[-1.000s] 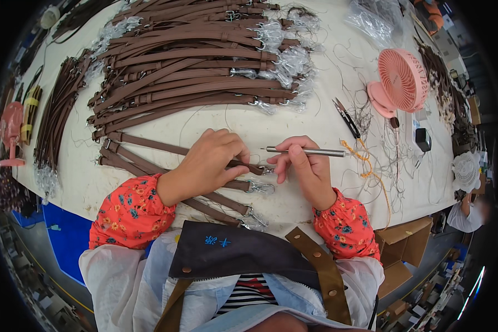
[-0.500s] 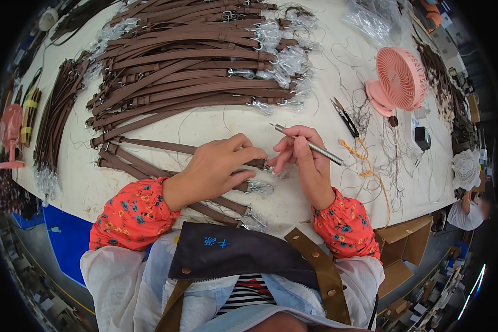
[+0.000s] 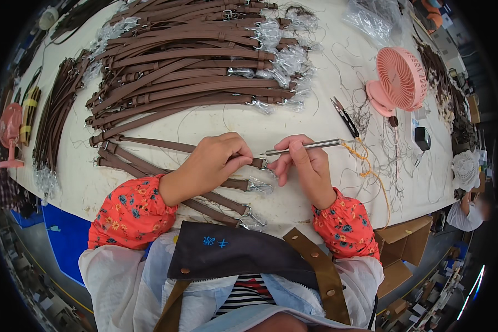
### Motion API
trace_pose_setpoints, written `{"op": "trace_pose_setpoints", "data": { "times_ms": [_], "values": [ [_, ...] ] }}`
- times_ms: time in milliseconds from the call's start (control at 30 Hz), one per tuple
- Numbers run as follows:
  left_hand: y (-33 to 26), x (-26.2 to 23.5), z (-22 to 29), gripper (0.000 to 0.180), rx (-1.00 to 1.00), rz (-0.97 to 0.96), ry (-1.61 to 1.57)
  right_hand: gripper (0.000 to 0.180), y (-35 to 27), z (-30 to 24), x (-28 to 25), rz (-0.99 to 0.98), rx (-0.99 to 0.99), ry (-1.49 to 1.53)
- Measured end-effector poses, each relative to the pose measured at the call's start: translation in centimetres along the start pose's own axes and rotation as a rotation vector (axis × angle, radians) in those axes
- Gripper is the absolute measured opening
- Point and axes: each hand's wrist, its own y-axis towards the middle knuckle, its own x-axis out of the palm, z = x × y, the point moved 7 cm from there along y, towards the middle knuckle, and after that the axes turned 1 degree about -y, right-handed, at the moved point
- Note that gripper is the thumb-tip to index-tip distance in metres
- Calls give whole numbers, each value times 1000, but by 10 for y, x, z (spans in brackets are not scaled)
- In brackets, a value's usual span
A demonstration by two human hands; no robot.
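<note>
My left hand (image 3: 207,166) lies over a brown strap (image 3: 163,144), its thumb and forefinger pinched together beside the strap's metal-ringed end. Whatever those fingertips hold is too small or hidden to make out. Between the fingers of my right hand (image 3: 307,169) is a slim silver pen-shaped tool (image 3: 323,144), nearly level. Its thin tip points left, close to my left fingertips. Beneath my hands, several more brown straps fan out, with clear plastic wrap (image 3: 260,187) on their metal clasps.
Beyond my hands lies a large pile of brown straps (image 3: 188,61). To the right are thread snips (image 3: 346,117), a yellow cord (image 3: 366,172), loose threads and a pink fan (image 3: 398,80). Another strap bundle (image 3: 61,116) is at left. A cardboard box (image 3: 406,249) stands below the table's right edge.
The silver tool has swung from a slant to nearly level, its tip dropping toward my left hand. My left thumb and forefinger have come together near the strap end.
</note>
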Motion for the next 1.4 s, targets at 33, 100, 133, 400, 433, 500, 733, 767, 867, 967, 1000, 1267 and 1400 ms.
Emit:
{"op": "trace_pose_setpoints", "data": {
  "times_ms": [33, 100, 133, 400, 433, 500, 733, 767, 867, 967, 1000, 1267, 1400],
  "values": [
    [0, -1, -5, 6, -73, -19, -52, 45, -1, 0, 1, -2, 14, -22],
    [0, -3, -8, 5, -106, -16, -95, 47, -1, 0, 3, -23, 11, -34],
    [0, -4, -10, 6, -139, -13, -137, 51, -1, 0, 4, -43, 7, -45],
    [-1, -3, -14, 9, -185, -44, -184, 41, -2, 2, 8, -97, 38, -133],
    [-1, -2, -14, 9, -183, -44, -180, 40, -2, 2, 8, -99, 27, -145],
    [0, -2, -14, 9, -182, -46, -186, 44, -2, 2, 9, -91, 15, -113],
    [0, -2, -11, 8, -175, -51, -204, 52, -1, 1, 10, -78, 8, -92],
    [0, -2, -10, 8, -175, -52, -204, 52, -1, 0, 10, -77, 8, -92],
    [-1, -3, -9, 8, -176, -52, -203, 51, -1, 0, 10, -83, 9, -119],
    [-1, -2, -9, 7, -156, -60, -199, 51, -2, 0, 11, -80, 14, -113],
    [-1, -2, -8, 7, -149, -59, -194, 51, -2, 0, 11, -81, 12, -121],
    [-1, -1, -9, 8, -137, -64, -197, 51, -2, 0, 11, -81, 21, -126],
    [-1, -3, -7, 8, -137, -63, -182, 52, -1, 0, 11, -81, 14, -121]
  ]
}}
